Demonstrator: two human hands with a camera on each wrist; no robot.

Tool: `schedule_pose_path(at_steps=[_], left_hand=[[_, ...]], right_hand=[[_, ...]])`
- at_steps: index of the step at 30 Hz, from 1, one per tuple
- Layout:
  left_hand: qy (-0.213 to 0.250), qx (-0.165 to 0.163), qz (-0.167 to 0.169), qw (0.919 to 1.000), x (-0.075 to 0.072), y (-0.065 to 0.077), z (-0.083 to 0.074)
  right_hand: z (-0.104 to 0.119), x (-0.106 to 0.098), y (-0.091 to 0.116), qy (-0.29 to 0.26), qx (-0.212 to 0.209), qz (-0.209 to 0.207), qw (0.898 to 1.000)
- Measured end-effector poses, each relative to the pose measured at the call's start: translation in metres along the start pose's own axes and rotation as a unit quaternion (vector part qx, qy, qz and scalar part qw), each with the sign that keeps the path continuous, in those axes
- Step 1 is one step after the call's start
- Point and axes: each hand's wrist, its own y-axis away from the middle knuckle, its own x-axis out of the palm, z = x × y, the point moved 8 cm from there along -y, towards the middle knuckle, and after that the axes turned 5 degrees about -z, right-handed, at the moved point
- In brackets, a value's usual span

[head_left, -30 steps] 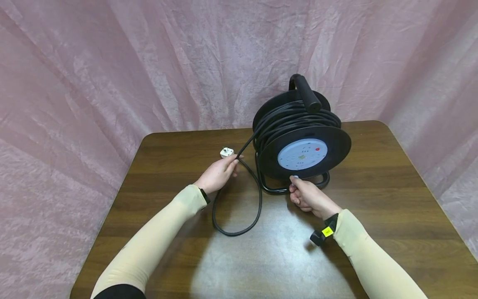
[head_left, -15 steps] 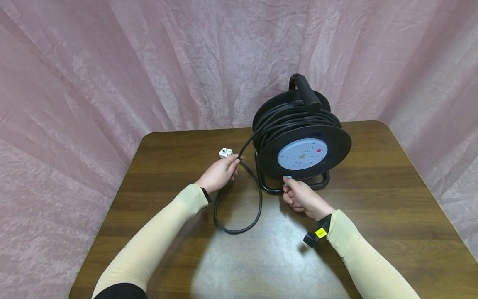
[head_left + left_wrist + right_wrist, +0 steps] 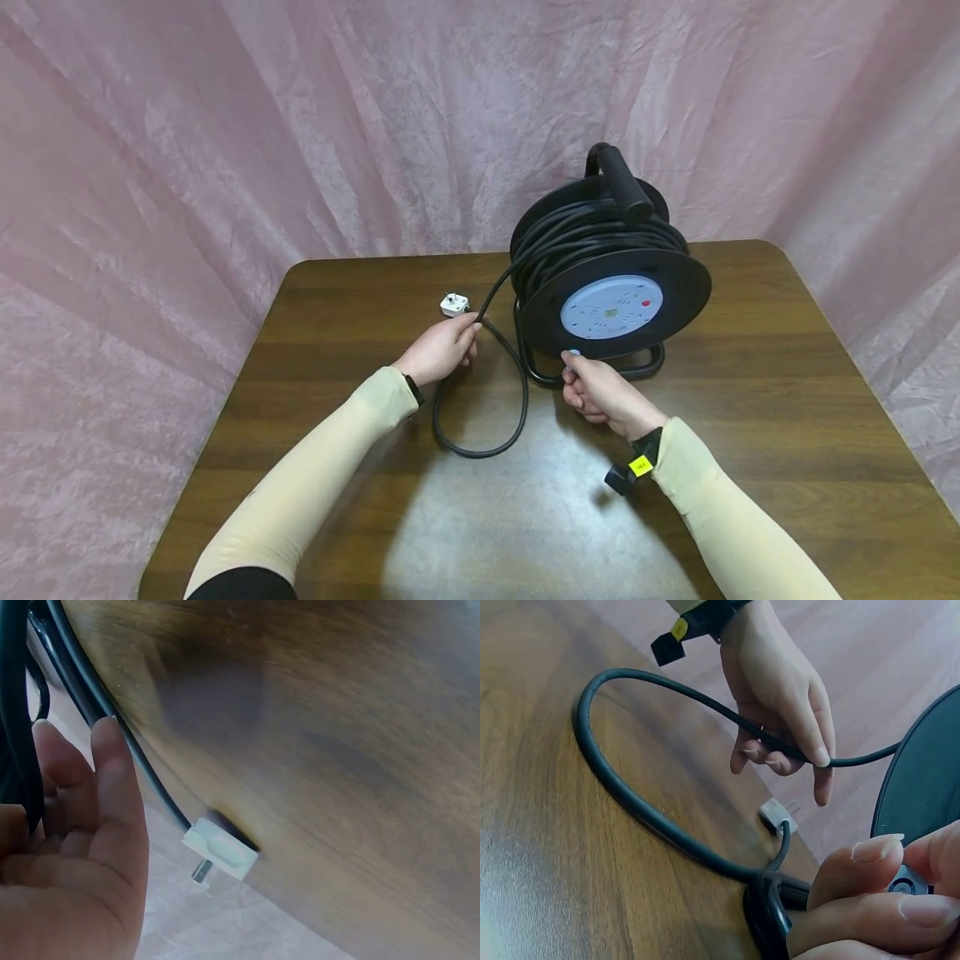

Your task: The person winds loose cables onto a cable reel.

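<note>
A black cable reel (image 3: pixel 547 325) stands on the table, wound with thick black cable. Its pale blue-grey socket disc faces forward, with a red button (image 3: pixel 646 303) on it. At the lower edge of the front flange my right hand (image 3: pixel 606 393) pinches a small light-coloured knob (image 3: pixel 904 883) between thumb and fingers. My left hand (image 3: pixel 441 348) pinches the loose black cable (image 3: pixel 862 760) left of the reel, between thumb and index finger. From there the cable drops in a loop (image 3: pixel 480 454) onto the table. Just beyond this hand lies the white plug (image 3: pixel 221 847), on the cable's end, pins up in the head view.
The brown wooden table (image 3: pixel 787 417) has its back edge close behind the reel. A pink velvet curtain (image 3: pixel 412 125) hangs behind it. Beneath the reel is a black tube stand (image 3: pixel 647 367), and a black handle (image 3: pixel 626 187) tops it.
My right hand has moved left with the knob, and the reel's face has turned clockwise. The cable loop below my left hand has become shorter. My left hand has hardly moved.
</note>
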Motion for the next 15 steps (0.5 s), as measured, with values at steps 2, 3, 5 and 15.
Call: schedule_pose_path(at_steps=[2, 3, 5, 15], left_hand=[[0.001, -0.001, -0.002, 1.0, -0.001, -0.001, -0.001], [0.0, -0.002, -0.003, 1.0, -0.001, -0.001, -0.001], [0.001, -0.005, -0.006, 1.0, -0.001, -0.002, 0.0], [0.021, -0.001, -0.018, 0.9996, -0.001, -0.001, 0.002]], right_hand=[[0.002, 0.002, 0.0, 0.0, -0.001, 0.003, 1.0], [0.002, 0.003, 0.0, 0.001, -0.001, 0.006, 1.0], [0.004, 0.005, 0.0, 0.003, -0.002, 0.009, 1.0], [0.01, 0.011, 0.001, 0.01, -0.008, 0.007, 1.0]])
